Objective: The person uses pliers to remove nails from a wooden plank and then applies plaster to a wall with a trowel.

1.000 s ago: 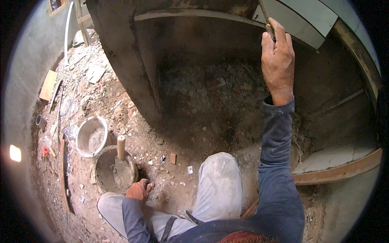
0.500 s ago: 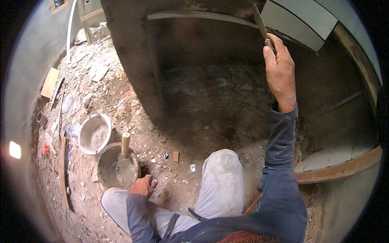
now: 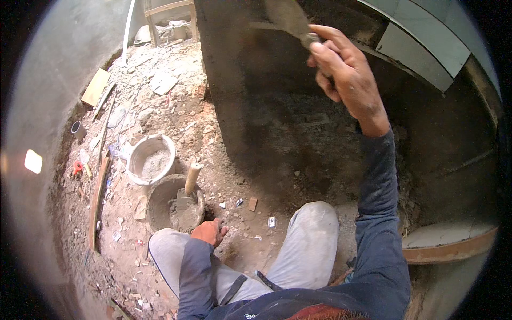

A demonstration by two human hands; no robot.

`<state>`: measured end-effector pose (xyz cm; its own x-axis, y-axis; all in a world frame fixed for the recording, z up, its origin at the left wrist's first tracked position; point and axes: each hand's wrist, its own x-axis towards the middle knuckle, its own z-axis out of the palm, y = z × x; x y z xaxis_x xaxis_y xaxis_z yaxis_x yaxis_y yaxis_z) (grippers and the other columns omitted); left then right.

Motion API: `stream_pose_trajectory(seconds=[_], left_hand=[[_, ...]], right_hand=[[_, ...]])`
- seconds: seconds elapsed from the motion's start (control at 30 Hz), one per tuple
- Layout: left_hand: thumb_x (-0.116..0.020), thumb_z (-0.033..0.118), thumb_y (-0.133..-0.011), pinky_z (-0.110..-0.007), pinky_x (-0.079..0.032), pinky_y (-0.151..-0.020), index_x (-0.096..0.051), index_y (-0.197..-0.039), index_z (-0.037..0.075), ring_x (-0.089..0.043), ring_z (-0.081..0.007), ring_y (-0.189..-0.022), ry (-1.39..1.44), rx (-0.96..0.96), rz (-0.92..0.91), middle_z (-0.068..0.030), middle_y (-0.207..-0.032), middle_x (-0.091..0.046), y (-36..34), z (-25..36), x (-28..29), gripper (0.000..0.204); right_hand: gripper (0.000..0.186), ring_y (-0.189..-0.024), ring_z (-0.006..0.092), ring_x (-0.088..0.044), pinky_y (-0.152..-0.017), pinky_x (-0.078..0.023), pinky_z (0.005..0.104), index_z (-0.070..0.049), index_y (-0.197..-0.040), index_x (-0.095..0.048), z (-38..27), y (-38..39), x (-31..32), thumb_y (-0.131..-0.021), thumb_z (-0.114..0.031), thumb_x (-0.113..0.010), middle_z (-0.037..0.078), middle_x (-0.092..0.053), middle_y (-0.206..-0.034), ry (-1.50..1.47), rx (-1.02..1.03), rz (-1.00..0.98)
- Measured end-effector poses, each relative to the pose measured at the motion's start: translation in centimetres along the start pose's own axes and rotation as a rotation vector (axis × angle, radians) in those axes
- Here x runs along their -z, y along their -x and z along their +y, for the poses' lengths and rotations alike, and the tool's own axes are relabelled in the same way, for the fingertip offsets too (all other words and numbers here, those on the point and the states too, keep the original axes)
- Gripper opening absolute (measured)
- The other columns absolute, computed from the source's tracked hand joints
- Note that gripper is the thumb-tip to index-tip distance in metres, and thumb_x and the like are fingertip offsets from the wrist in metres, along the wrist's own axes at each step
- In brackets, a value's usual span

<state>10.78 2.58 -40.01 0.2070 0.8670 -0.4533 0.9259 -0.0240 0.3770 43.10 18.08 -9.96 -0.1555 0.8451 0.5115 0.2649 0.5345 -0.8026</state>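
Note:
Raised at the upper right, my right hand is closed round the handle of a trowel. Its flat blade points up and left, smeared by motion, in front of the dark plastered wall. My left hand lies low beside my left knee, its fingers curled; whatever they may hold is hidden. Just beyond it stands a dark mortar bucket with grey mortar inside. A second tool with a wooden handle leans upright in that mortar.
A white bucket with grey material stands behind the mortar bucket. Rubble covers the ground at left, with a wooden strip, a pipe piece and a board. Pale tiled panels hang at upper right; a wood-edged slab juts in below.
My right hand has swung left with the trowel, whose blade has turned from steep to slanting left. The view has shifted, so the buckets appear further right. My left hand stays by the knee.

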Motion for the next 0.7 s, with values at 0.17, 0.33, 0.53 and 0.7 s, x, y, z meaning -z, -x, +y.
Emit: stream_pose_trajectory(seconds=[0.17, 0.33, 0.53, 0.7], left_hand=[[-0.055, 0.047, -0.096, -0.052, -0.051, -0.086, -0.061, -0.124, 0.009, -0.066, -0.0443, -0.099, 0.023, 0.042, -0.081, -0.0259, -0.102, -0.069, -0.4, 1.4, 0.4, 0.048], [-0.055, 0.048, -0.096, -0.053, -0.052, -0.084, -0.062, -0.121, 0.008, -0.066, -0.045, -0.097, 0.028, 0.034, -0.047, -0.0271, -0.1, -0.069, 0.0, 1.2, 0.5, 0.047], [-0.054, 0.048, -0.097, -0.054, -0.052, -0.081, -0.062, -0.116, 0.005, -0.067, -0.0448, -0.093, -0.003, 0.033, -0.033, -0.0259, -0.096, -0.069, 0.4, 1.1, 0.8, 0.047], [-0.056, 0.047, -0.096, -0.054, -0.053, -0.078, -0.061, -0.109, 0.005, -0.067, -0.0436, -0.091, -0.006, 0.008, 0.025, -0.0246, -0.091, -0.069, 0.8, 0.0, 0.3, 0.045]], right_hand=[[0.04, -0.052, 0.0037, -0.047, -0.038, -0.034, 0.0191, -0.002, -0.131, -0.053, -0.7, -3.0, -2.7, -0.101, -0.028, -0.054, 0.0, -0.053, -0.08, 0.027, 0.022, -0.06], [0.043, -0.057, 0.0022, -0.047, -0.039, -0.032, 0.0164, -0.005, -0.136, -0.051, -1.0, -2.7, 0.8, -0.101, -0.029, -0.054, 0.001, -0.056, -0.086, 0.05, -0.102, -0.036], [0.046, -0.056, 0.0007, -0.045, -0.038, -0.029, 0.0157, -0.007, -0.139, -0.05, -0.7, 0.2, 6.2, -0.102, -0.034, -0.051, 0.001, -0.057, -0.088, 0.103, -0.243, 0.095], [0.047, -0.053, 0.0006, -0.044, -0.04, -0.032, 0.0177, -0.007, -0.139, -0.051, -0.1, 4.7, 5.5, -0.102, -0.036, -0.051, 0.0, -0.056, -0.087, 0.419, -0.161, 0.342]])
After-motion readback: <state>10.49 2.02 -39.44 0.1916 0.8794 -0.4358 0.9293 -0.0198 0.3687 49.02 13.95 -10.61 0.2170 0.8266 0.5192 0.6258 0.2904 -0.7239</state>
